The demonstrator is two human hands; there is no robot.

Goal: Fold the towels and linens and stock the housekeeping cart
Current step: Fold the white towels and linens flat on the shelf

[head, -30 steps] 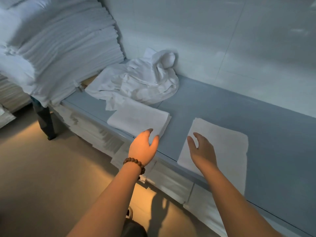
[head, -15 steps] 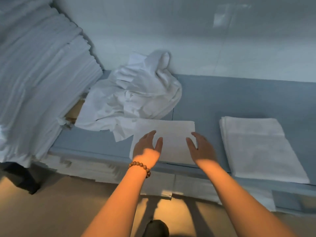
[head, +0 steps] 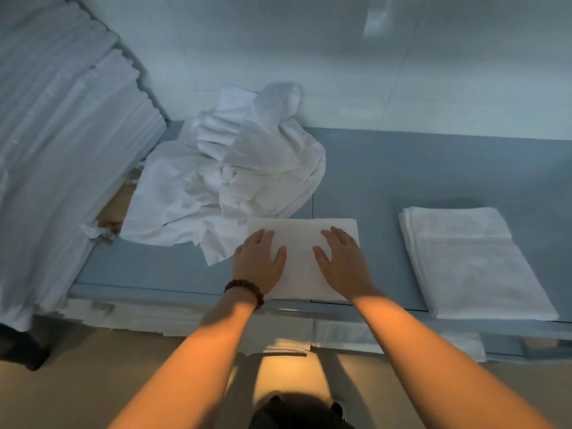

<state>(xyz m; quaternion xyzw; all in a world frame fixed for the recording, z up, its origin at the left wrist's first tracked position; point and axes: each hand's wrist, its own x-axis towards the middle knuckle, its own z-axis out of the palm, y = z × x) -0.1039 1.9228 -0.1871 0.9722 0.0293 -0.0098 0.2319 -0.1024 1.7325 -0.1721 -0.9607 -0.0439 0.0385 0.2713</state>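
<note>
A small folded white terry towel (head: 301, 243) lies on the grey-blue tabletop (head: 387, 181), close to its near edge, and both hands rest flat on it. The left hand (head: 258, 263) presses the towel's left part, palm down with fingers straight and a little spread. The right hand (head: 342, 263) does the same on the right part, thumb angled inward. Neither hand grips anything; a strip of bare towel shows between the two thumbs. A bracelet of dark brown round beads (head: 244, 289) circles the left wrist.

Taking that towel as the centre of the dial, a second folded white towel (head: 464, 261), larger and several layers thick, lies at 3 o'clock, well apart, its near corner at the table's front edge. A crumpled heap of white linen (head: 247, 174) sits from 10 to 12 o'clock; one loose flap of it touches the small towel's left side (whether it runs beneath cannot be told). At 9 o'clock and upward a tall stack of folded white sheets (head: 62, 134) fills the left of the view, leaning out over the table end. At 12 o'clock the pale tiled wall (head: 309, 41) rises behind the table. At 6 o'clock, below the table edge, more folded white cloth (head: 340, 335) lies on a lower level, above the tan floor (head: 77, 382).
</note>
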